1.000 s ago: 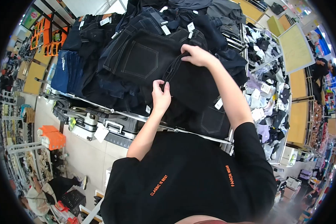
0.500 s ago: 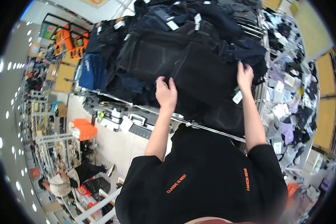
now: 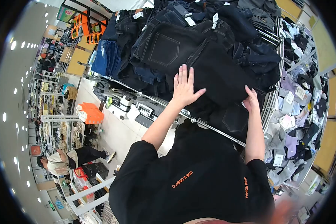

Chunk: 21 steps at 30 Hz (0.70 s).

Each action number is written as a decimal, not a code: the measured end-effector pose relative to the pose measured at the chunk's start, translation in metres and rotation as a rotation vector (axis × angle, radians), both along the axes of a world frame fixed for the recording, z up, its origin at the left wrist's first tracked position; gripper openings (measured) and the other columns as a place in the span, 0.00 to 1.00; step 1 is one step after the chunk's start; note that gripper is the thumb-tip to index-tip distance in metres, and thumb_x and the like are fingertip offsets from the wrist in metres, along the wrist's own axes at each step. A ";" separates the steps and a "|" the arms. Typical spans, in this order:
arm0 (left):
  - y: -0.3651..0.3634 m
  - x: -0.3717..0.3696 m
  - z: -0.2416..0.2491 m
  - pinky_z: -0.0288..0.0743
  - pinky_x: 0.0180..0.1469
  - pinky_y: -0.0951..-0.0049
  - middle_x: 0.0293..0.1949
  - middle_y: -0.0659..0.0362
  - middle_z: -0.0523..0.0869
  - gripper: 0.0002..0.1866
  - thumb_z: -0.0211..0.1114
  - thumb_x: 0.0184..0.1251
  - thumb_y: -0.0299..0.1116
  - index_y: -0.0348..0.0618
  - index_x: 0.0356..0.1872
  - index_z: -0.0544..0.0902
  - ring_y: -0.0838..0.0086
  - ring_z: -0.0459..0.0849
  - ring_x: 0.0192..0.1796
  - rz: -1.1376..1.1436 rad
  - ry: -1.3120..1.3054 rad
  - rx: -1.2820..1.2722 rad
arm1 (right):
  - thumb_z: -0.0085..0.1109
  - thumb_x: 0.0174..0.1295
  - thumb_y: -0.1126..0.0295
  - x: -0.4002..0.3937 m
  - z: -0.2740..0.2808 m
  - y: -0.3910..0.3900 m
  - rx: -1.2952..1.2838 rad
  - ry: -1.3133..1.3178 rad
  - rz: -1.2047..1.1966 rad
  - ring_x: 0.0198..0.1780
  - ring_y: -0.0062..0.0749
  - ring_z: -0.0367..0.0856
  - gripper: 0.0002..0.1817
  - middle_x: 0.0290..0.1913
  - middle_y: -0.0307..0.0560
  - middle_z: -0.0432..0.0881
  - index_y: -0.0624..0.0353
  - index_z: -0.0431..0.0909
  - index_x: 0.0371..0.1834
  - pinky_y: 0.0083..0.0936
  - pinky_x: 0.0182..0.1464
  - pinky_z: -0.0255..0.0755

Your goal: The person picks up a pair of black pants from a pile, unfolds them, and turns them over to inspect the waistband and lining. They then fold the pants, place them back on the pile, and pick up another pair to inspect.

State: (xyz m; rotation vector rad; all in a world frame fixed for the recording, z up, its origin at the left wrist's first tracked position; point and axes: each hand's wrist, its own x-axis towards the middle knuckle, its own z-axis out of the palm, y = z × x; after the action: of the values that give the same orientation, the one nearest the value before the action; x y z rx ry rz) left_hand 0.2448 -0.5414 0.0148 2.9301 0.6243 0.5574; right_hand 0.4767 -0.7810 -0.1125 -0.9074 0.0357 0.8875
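Observation:
A pair of black jeans (image 3: 216,76) lies across a heap of dark denim on the metal display rack. My left hand (image 3: 185,89) rests flat on it near the front edge, fingers stretched out and thumb spread. At the right side of the same jeans, my right hand (image 3: 252,101) is closed round the fabric edge, its fingertips partly hidden. A back pocket with pale stitching (image 3: 164,50) shows to the upper left of my left hand. Below my right hand lies another dark pair with a stitched pocket (image 3: 233,120).
A metal rail (image 3: 194,120) runs along the rack's front. Folded blue jeans (image 3: 106,59) sit at the left corner. To the right, a bin of socks (image 3: 290,123) stands close by. Orange boxes (image 3: 90,113) and a walking person (image 3: 69,160) are at the left.
My left hand has flattened onto the black jeans with its fingers spread. My right hand has come down and closed at the jeans' right edge. The whole view has shifted slightly.

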 end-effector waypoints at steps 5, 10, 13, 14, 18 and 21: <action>0.016 -0.019 -0.004 0.47 0.73 0.46 0.75 0.44 0.61 0.42 0.61 0.66 0.53 0.38 0.74 0.60 0.50 0.55 0.77 -0.118 0.071 -0.056 | 0.62 0.67 0.69 -0.006 0.032 -0.008 0.109 0.026 -0.039 0.59 0.37 0.80 0.21 0.58 0.47 0.81 0.60 0.74 0.62 0.36 0.62 0.74; 0.082 -0.008 0.017 0.64 0.62 0.57 0.53 0.51 0.82 0.17 0.63 0.65 0.34 0.39 0.52 0.78 0.56 0.77 0.59 0.072 -0.508 -0.178 | 0.62 0.68 0.66 -0.009 0.041 0.004 0.060 0.055 -0.118 0.63 0.40 0.77 0.24 0.62 0.48 0.78 0.59 0.70 0.65 0.41 0.66 0.70; 0.179 0.004 0.039 0.78 0.45 0.67 0.35 0.49 0.87 0.10 0.58 0.72 0.30 0.32 0.41 0.82 0.63 0.87 0.40 0.147 -0.680 -0.353 | 0.63 0.68 0.65 -0.016 0.038 0.010 0.070 0.046 -0.140 0.63 0.42 0.76 0.25 0.62 0.49 0.77 0.59 0.68 0.66 0.44 0.67 0.69; 0.212 0.010 0.045 0.78 0.44 0.69 0.32 0.51 0.87 0.12 0.57 0.73 0.32 0.31 0.40 0.83 0.66 0.87 0.38 0.217 -0.681 -0.402 | 0.63 0.68 0.65 -0.017 0.039 0.012 0.054 0.043 -0.167 0.64 0.43 0.76 0.26 0.63 0.49 0.77 0.59 0.68 0.66 0.44 0.67 0.69; 0.324 0.039 0.061 0.78 0.49 0.58 0.39 0.43 0.87 0.15 0.64 0.67 0.37 0.35 0.43 0.86 0.50 0.86 0.45 0.202 -0.366 -0.220 | 0.63 0.68 0.63 -0.027 0.042 0.018 -0.041 -0.010 -0.247 0.68 0.46 0.71 0.31 0.67 0.50 0.72 0.59 0.62 0.71 0.50 0.69 0.66; 0.362 0.065 0.047 0.77 0.53 0.59 0.46 0.45 0.86 0.23 0.66 0.66 0.44 0.38 0.54 0.83 0.52 0.85 0.50 0.079 -0.280 -0.180 | 0.60 0.69 0.64 -0.032 0.043 0.025 -0.090 -0.031 -0.280 0.67 0.45 0.72 0.29 0.67 0.48 0.73 0.57 0.64 0.71 0.50 0.70 0.65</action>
State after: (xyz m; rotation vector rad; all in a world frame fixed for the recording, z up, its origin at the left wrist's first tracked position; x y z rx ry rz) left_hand 0.3102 -0.1790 0.0623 2.6052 0.7146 0.8528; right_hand 0.4451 -0.7561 -0.0693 -0.9730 0.1727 0.6149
